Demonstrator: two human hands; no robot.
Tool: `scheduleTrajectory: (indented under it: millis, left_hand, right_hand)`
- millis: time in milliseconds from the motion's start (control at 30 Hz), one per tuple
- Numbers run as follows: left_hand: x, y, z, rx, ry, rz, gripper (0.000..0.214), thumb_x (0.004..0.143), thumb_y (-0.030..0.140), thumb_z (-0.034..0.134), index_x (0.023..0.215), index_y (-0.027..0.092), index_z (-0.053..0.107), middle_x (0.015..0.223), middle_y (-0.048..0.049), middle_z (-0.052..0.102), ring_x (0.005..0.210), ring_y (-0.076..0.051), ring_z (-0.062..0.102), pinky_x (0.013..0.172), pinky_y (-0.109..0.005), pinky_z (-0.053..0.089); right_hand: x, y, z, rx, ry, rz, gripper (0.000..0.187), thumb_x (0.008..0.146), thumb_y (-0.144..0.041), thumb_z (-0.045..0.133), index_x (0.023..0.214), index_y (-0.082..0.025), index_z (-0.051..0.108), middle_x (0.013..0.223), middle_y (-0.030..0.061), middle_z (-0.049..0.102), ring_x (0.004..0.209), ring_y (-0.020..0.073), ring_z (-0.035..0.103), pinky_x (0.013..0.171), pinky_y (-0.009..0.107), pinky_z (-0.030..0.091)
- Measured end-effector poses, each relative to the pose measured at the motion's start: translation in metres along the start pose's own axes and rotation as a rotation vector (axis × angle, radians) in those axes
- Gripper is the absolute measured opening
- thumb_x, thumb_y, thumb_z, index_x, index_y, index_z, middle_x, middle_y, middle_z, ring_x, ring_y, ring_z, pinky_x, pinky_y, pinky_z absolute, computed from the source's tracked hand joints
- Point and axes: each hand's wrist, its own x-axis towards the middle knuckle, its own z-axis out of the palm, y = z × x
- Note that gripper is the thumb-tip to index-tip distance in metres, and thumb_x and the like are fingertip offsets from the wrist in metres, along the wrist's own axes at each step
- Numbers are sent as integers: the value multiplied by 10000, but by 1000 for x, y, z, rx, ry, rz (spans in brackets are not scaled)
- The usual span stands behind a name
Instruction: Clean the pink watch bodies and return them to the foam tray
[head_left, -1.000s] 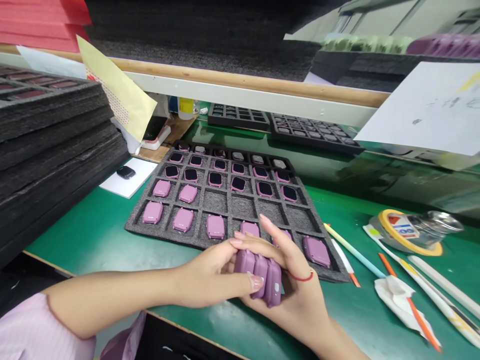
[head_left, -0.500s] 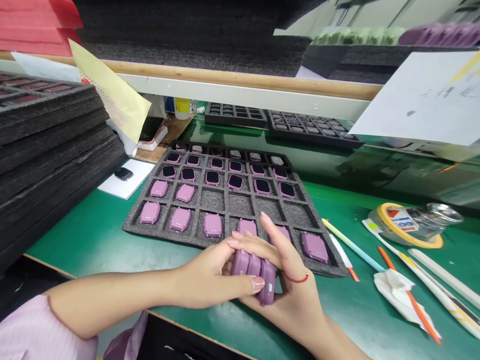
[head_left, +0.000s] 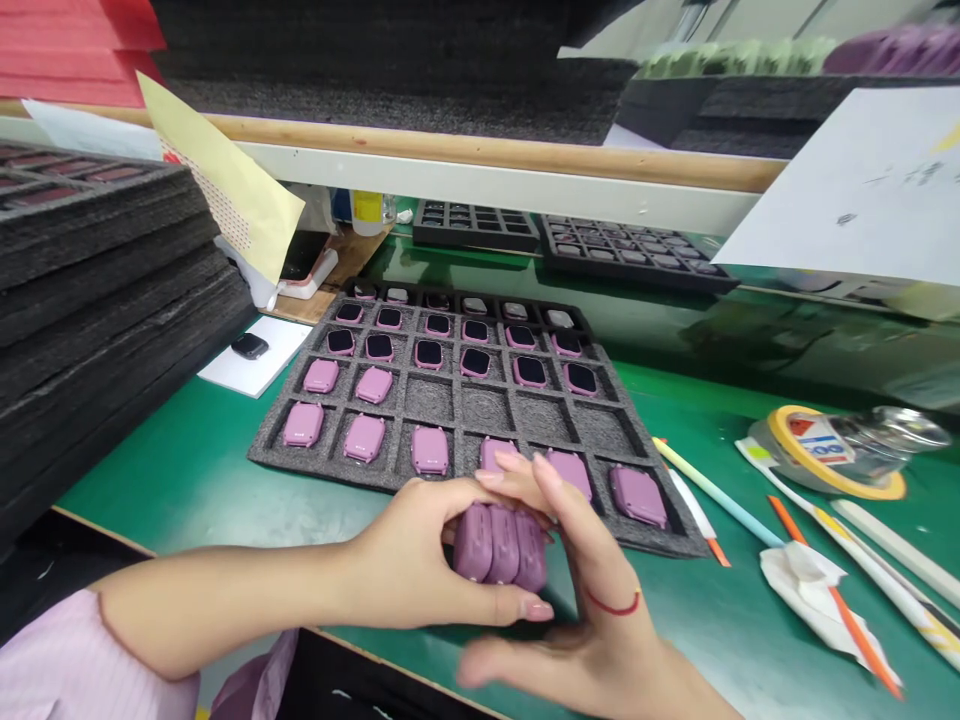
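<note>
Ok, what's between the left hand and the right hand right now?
Three pink watch bodies, pressed side by side, show in the head view. The left hand grips them; the right hand curves around their far side.

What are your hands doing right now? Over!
Left hand and right hand pressing three mauve watch cases together. Gray foam tray just beyond them. Over.
</note>
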Motion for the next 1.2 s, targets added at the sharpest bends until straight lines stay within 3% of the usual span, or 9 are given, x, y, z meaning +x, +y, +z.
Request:
scheduleTrajectory:
  millis: [67,167,267,400,567,733,867,1033,1200]
  left_hand:
    - [-1,2,-1,70,17,55,479,694,311,882,1127,188,719,970,-16,757,840,-154,680,814,-255,547]
    - [-1,4,-2,174,23,126,441,709,308,882,1110,200,735,956,1,775,831,-136,708,830,-215,547]
    - [-1,2,-3,222,9,203,465,732,284,867,1165,192,723,1054,-23,787,942,-157,736,894,-209,542]
    - [-1,-2,-3,267,-2,282,418,763,206,821,1166,178,715,1116,-45,785,1062,-191,735,968,-233,535]
    - [0,-4,-3,299,-6,365,383,787,184,797,1155,211,696,1141,-23,783,1053,-178,742,964,-241,552]
    - [0,-5,-4,293,-10,394,415,796,115,772,1180,224,660,1212,-23,757,1158,-185,704,1046,-276,520]
    - [0,-9,-4,199,17,314,507,805,239,811,1254,234,576,1235,-55,744,1150,-210,710,1028,-322,532]
    - [1,-15,-5,156,30,254,832,721,258,877,1420,232,426,1208,-95,751,1096,-265,730,976,-383,551]
    - [3,-17,-7,172,-6,203,793,776,317,830,1449,243,418,1216,-91,744,1082,-262,730,926,-364,565]
  right_hand:
    - [0,-1,-3,109,55,109,918,911,-662,582,1628,-226,211,1400,139,585,1352,305,543,1180,512,415]
    - [0,1,-5,260,162,297,666,1004,-617,442,1573,-284,351,1313,85,631,1283,258,579,1142,446,449]
    - [1,5,-5,365,233,450,546,1023,-597,408,1490,-321,465,1206,56,676,1193,220,620,1073,378,493]
    - [1,9,-2,485,209,545,475,1033,-585,398,1431,-358,521,1165,27,685,1145,172,638,1029,290,505]
    - [-1,9,1,503,119,587,494,1016,-626,405,1421,-372,526,1198,13,673,1148,145,641,1014,225,505]
    - [0,5,-5,367,-15,442,558,1013,-649,371,1479,-352,449,1355,53,606,1262,193,597,1070,317,511]
    - [2,2,-12,52,9,160,737,878,-588,692,1486,-273,418,1450,123,473,1402,284,449,1179,452,418]
    - [8,0,-14,-132,-3,77,477,845,-364,794,1258,-237,590,1446,120,441,1400,269,445,1173,431,436]
    - [8,2,-10,-164,31,49,376,850,-255,776,1197,-223,634,1423,114,465,1361,263,486,1150,442,466]
